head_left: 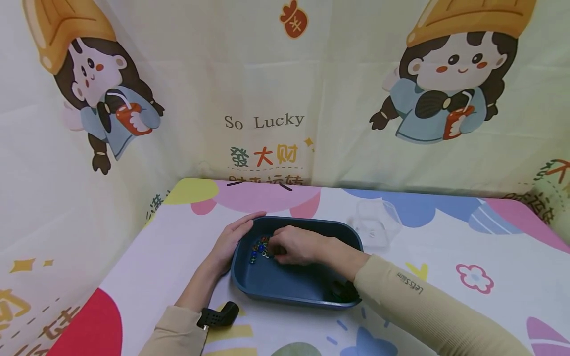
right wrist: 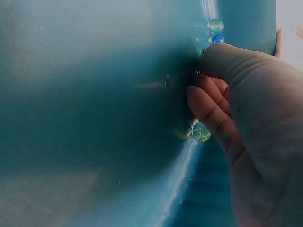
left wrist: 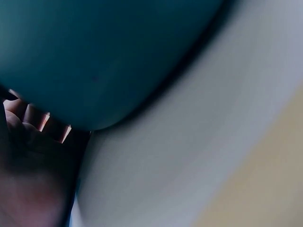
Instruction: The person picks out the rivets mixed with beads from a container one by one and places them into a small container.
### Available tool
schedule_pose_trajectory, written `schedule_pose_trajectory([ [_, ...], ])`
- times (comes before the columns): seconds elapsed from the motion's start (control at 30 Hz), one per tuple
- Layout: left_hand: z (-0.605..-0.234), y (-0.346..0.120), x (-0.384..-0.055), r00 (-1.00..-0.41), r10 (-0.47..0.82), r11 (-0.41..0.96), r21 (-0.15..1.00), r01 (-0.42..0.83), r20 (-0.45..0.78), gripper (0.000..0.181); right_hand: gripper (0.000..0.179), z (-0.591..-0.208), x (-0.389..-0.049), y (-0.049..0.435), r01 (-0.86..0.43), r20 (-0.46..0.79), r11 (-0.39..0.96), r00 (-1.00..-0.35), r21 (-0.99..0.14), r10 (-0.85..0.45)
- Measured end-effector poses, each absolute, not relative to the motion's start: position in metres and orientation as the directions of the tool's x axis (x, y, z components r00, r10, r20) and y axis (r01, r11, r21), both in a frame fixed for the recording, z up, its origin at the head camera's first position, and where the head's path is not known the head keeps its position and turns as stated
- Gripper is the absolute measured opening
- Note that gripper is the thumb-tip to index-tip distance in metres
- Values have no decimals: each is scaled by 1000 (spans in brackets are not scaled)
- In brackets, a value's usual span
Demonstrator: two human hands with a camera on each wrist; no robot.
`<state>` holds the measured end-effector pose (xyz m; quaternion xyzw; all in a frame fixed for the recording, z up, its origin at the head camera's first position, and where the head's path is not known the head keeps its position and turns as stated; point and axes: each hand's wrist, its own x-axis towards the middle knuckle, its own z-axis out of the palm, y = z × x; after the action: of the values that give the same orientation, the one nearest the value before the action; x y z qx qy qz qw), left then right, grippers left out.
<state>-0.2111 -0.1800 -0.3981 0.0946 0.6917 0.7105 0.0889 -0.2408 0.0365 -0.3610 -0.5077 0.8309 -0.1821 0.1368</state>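
A dark blue rectangular tray (head_left: pixel 289 284) stands on the table. Several glass marbles (head_left: pixel 261 245) lie clustered at its left end, with small silvery rings (head_left: pixel 265 254) among them. My right hand (head_left: pixel 295 244) reaches in over these, its fingers curled and thumb close to them; whether anything is pinched stays hidden. A yellow-green marble (right wrist: pixel 201 132) and a blue one (right wrist: pixel 217 38) show beside this hand in the right wrist view. Against the tray's left outer wall my left hand (head_left: pixel 232 242) rests, fingers stretched toward the far corner and thumb near the rim.
Behind the tray's right end stands a clear plastic box (head_left: pixel 378 222) with a tiny ring-like thing inside. A dark object (head_left: pixel 342 290) lies in the tray's near right corner, partly covered by the right forearm. A printed cloth (head_left: pixel 347 99) hangs behind the table.
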Motion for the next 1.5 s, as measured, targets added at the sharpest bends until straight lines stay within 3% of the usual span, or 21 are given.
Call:
schedule_pose_trajectory([
  [0.37,-397,-181,-211,-964,265,-20,1000,8,13,44,10,-359,-241,36,-797,-76,424,-437,-431,-896],
  [1.17,-397,-183,-210,-966,259,-35,999,-4,5,44,10,-354,-241,41,-743,-19,386,-450,-547,-893],
  [1.5,-396,-181,-210,-964,266,-43,999,-15,-3,44,12,-344,-236,49,-729,13,427,-513,-536,-859],
])
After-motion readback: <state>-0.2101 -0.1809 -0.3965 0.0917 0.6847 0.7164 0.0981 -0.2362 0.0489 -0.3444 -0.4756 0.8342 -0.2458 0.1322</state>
